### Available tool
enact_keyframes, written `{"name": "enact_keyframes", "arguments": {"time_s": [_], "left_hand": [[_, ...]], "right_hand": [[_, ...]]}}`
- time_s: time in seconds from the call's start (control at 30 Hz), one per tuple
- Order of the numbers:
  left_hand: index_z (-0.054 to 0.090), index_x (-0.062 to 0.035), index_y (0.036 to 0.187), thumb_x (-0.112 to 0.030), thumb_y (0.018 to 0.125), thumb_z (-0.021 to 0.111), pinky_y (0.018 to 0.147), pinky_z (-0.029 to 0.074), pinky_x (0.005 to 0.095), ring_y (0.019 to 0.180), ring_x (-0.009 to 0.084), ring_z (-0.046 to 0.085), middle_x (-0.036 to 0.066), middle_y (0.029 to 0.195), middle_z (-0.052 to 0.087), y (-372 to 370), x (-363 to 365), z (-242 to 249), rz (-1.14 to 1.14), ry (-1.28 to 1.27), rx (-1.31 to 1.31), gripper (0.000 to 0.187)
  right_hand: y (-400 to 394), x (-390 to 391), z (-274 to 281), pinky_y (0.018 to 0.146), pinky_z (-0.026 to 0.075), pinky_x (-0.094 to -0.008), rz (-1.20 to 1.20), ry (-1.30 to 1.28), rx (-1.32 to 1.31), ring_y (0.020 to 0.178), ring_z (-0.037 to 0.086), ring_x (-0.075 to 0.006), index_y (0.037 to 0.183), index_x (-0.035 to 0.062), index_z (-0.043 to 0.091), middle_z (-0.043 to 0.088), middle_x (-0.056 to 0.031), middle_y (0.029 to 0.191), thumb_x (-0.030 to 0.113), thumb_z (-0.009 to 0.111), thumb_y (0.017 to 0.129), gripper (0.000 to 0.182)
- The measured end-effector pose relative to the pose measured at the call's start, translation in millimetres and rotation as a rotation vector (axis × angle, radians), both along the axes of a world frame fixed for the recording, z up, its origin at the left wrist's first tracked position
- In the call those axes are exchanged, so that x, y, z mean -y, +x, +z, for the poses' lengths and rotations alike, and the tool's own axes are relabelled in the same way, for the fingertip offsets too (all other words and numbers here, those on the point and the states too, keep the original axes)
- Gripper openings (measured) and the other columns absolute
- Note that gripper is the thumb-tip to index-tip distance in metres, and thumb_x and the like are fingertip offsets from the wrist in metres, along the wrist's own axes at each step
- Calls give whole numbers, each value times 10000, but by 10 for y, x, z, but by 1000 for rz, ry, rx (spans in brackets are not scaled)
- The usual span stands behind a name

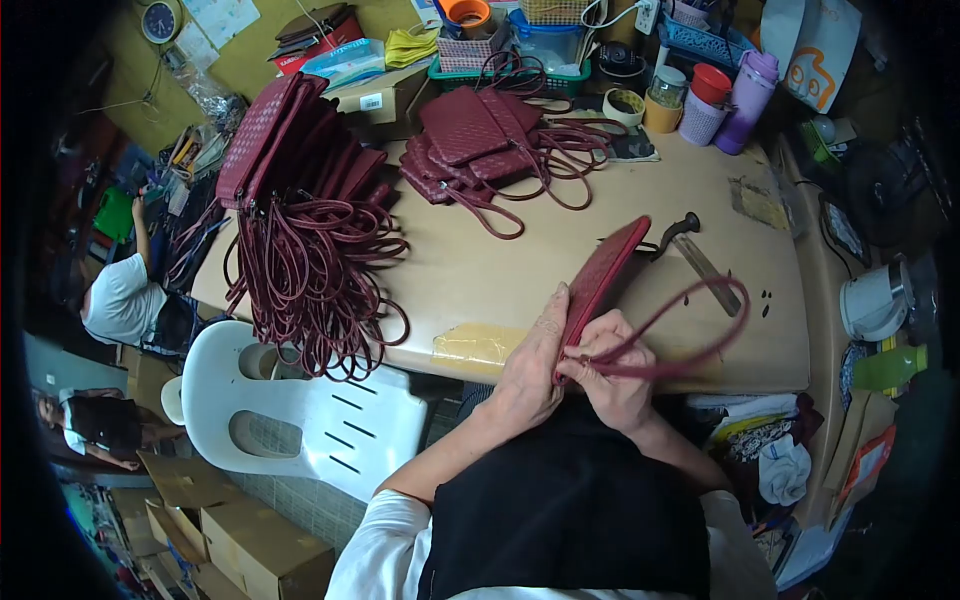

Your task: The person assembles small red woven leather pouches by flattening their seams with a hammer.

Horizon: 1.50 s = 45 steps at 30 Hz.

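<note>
A dark red woven-pattern pouch point(603, 275) is tilted up over the front of the table, between my hands. My left hand point(532, 365) is closed around its lower side. At the pouch's near end, my right hand point(612, 372) pinches where the wrist strap joins; the exact part is hidden by the fingers. The looped strap point(740, 310) swings out to the right, blurred. Just beyond the pouch lies a hammer point(705, 265) on the table. Small dark bits point(767, 297) are scattered beside it.
A tall stack of similar pouches point(265, 140) stands at the left, its straps point(320, 270) hanging over the table edge. More pouches point(480, 130) lie at the back. A white chair point(290, 405) is left of me. Cups and a purple bottle point(747, 100) stand back right.
</note>
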<state>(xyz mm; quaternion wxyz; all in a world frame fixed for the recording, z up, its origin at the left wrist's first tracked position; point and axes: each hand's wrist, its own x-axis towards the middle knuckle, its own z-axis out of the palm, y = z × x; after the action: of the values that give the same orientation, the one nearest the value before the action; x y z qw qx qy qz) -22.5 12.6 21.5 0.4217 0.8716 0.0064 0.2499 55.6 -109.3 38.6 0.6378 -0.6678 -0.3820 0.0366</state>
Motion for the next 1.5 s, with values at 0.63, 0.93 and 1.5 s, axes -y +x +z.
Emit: {"name": "enact_keyframes", "arguments": {"time_s": [0.63, 0.93, 1.5], "left_hand": [[567, -12, 1125, -221, 983, 397, 1074, 262, 452, 1199, 357, 462, 165, 1172, 579, 361, -372, 57, -246, -213, 184, 305], [523, -25, 868, -175, 956, 475, 728, 389, 404, 694, 284, 487, 111, 757, 519, 788, -485, -60, -129, -204, 213, 180], [677, -20, 956, 40, 649, 795, 532, 426, 282, 587, 199, 543, 72, 708, 556, -167, -17, 212, 95, 144, 424, 334]], "right_hand": [[149, 41, -15, 678, 458, -213, 328, 204, -456, 775, 546, -77, 806, 3, 602, 536, -40, 929, 63, 729, 806, 141], [-20, 254, 197, 691, 475, -280, 76, 46, 89, 761, 586, -176, 829, 20, 599, 569, -84, 866, 114, 770, 769, 204], [160, 45, 10, 733, 477, -234, 141, 277, -514, 771, 575, -80, 895, 9, 606, 620, -23, 819, 48, 739, 810, 163]]}}
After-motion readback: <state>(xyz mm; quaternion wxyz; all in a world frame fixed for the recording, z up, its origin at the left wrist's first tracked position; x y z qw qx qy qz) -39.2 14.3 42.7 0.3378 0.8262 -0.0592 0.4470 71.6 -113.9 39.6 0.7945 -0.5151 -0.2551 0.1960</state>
